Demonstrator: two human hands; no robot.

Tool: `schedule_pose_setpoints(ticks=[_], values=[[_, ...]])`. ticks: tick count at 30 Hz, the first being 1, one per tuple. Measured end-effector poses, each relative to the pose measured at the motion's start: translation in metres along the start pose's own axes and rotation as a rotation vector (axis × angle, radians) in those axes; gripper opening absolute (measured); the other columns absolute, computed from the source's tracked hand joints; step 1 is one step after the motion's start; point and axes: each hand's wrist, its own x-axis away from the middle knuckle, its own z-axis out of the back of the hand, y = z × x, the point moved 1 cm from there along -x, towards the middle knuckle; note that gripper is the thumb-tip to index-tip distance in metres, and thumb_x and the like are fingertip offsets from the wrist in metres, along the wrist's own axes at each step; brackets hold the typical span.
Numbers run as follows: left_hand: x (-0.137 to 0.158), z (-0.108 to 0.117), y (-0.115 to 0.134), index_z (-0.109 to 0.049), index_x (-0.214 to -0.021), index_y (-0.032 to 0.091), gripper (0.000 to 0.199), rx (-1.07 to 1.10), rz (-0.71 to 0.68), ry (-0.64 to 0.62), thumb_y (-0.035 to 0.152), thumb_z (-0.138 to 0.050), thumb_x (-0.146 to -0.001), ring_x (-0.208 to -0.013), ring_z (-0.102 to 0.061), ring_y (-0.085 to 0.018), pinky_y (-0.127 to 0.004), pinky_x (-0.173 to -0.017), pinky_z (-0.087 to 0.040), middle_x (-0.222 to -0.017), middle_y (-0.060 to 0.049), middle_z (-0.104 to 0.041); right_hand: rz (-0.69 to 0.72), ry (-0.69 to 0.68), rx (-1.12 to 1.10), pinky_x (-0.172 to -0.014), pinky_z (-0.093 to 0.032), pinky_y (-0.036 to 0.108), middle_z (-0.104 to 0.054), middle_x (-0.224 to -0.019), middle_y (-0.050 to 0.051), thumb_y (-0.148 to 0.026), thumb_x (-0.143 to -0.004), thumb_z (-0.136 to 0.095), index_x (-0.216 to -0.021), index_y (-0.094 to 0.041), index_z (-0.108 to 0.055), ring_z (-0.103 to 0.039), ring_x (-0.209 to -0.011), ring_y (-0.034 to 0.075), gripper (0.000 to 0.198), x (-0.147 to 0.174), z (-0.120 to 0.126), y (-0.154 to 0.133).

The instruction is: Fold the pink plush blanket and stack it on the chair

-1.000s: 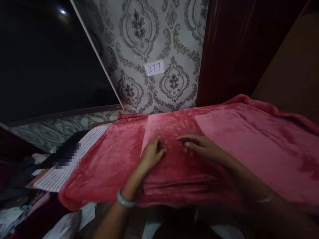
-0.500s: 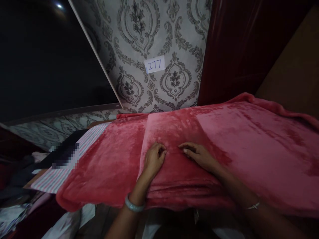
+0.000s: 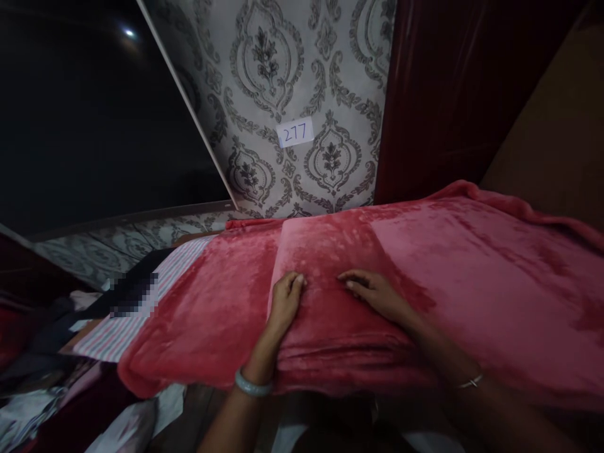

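I see my two hands over one blanket (image 3: pixel 340 314), which lies in front of me below the wall (image 3: pixel 267 56). My left hand (image 3: pixel 285 302) points away from me, on the left side of the thick folded part in the middle. Its fingers are bent and close together, with the thumb beside them. I cannot tell if it pinches any cloth. My right hand (image 3: pixel 380 296) comes in from the right and points left. Its fingers curve softly, and there is a small gap between thumb and finger. I cannot tell if it touches the blanket. The two hands are near each other but apart.

The blanket is soft, fuzzy and red, with paler pink patches. Its folded part has layers at the near edge, too dim to count. One thick round bangle (image 3: pixel 253 384) is on my left arm, and one thin shiny bracelet (image 3: pixel 470 382) is on my right. One striped sheet (image 3: pixel 106 340) sticks out on the left. One white card (image 3: pixel 296 131) saying 277 is on the patterned wall, beside one big flat dark screen (image 3: pixel 94 126).
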Motion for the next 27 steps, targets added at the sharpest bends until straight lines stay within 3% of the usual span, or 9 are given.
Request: schedule_pose_setpoints(ticks=[4, 9, 14, 18, 21, 24, 27], values=[[0.001, -0.004, 0.006, -0.063, -0.092, 0.019, 0.015, -0.173, -0.072, -0.041, 0.026, -0.064, -0.079, -0.074, -0.056, -0.015, -0.026, -0.069, -0.046, -0.083, 0.000, -0.063, 0.015, -0.007, 0.008, -0.067, -0.049, 0.030, -0.069, -0.087, 0.004, -0.039, -0.082, -0.058, -0.103, -0.016, -0.071, -0.057, -0.067, 0.015, 0.034, -0.001, 0.000, -0.001], [0.003, -0.008, 0.010, -0.064, -0.086, 0.019, 0.014, -0.334, -0.178, -0.081, 0.013, -0.051, -0.086, -0.087, -0.061, -0.018, -0.032, -0.082, -0.048, -0.090, -0.005, -0.066, 0.025, -0.006, 0.005, -0.071, -0.051, 0.032, -0.072, -0.094, 0.005, -0.035, -0.083, -0.057, -0.104, -0.017, -0.071, -0.059, -0.070, 0.015, 0.031, -0.001, -0.001, 0.003], [-0.004, 0.004, 0.016, -0.067, -0.088, 0.019, 0.013, -0.391, -0.225, -0.211, 0.016, -0.055, -0.084, -0.087, -0.063, -0.020, -0.033, -0.081, -0.049, -0.091, -0.006, -0.068, 0.094, -0.050, 0.102, -0.075, -0.053, 0.033, -0.073, -0.096, 0.007, -0.025, -0.084, -0.055, -0.103, -0.016, -0.072, -0.064, -0.078, 0.018, 0.027, -0.005, 0.003, -0.003], [-0.046, 0.026, 0.028, -0.071, -0.090, 0.018, 0.027, -0.279, -0.237, -0.231, 0.028, -0.046, -0.093, -0.084, -0.067, -0.020, -0.034, -0.080, -0.053, -0.089, -0.007, -0.074, 0.268, -0.150, 0.280, -0.086, -0.052, 0.037, -0.075, -0.102, 0.009, -0.019, -0.088, -0.051, -0.099, -0.017, -0.074, -0.067, -0.093, 0.023, 0.026, -0.020, 0.003, -0.040], [-0.095, 0.028, 0.036, -0.071, -0.111, 0.018, 0.037, -0.250, -0.272, -0.238, 0.036, -0.043, -0.096, -0.106, -0.067, -0.023, -0.039, -0.097, -0.051, -0.112, -0.010, -0.074, 0.421, -0.188, 0.458, -0.094, -0.049, 0.040, -0.074, -0.110, 0.010, -0.023, -0.093, -0.052, -0.108, -0.018, -0.074, -0.066, -0.101, 0.024, 0.026, -0.033, -0.004, -0.064], [-0.131, 0.008, 0.029, -0.061, -0.134, 0.021, 0.045, -0.405, -0.316, -0.345, 0.039, -0.044, -0.096, -0.136, -0.050, -0.025, -0.047, -0.116, -0.036, -0.144, -0.010, -0.058, 0.541, -0.286, 0.611, -0.110, -0.036, 0.049, -0.065, -0.132, 0.013, -0.039, -0.094, -0.060, -0.129, -0.020, -0.066, -0.055, -0.124, 0.029, 0.041, -0.035, -0.016, -0.059], [-0.141, -0.020, 0.006, -0.051, -0.144, 0.027, 0.051, -0.700, -0.273, -0.451, 0.038, -0.048, -0.095, -0.148, -0.032, -0.030, -0.061, -0.119, -0.021, -0.157, -0.010, -0.042, 0.512, -0.422, 0.654, -0.121, -0.015, 0.055, -0.042, -0.156, 0.012, -0.053, -0.096, -0.054, -0.152, -0.023, -0.043, -0.031, -0.146, 0.030, 0.064, -0.026, -0.026, -0.034]])
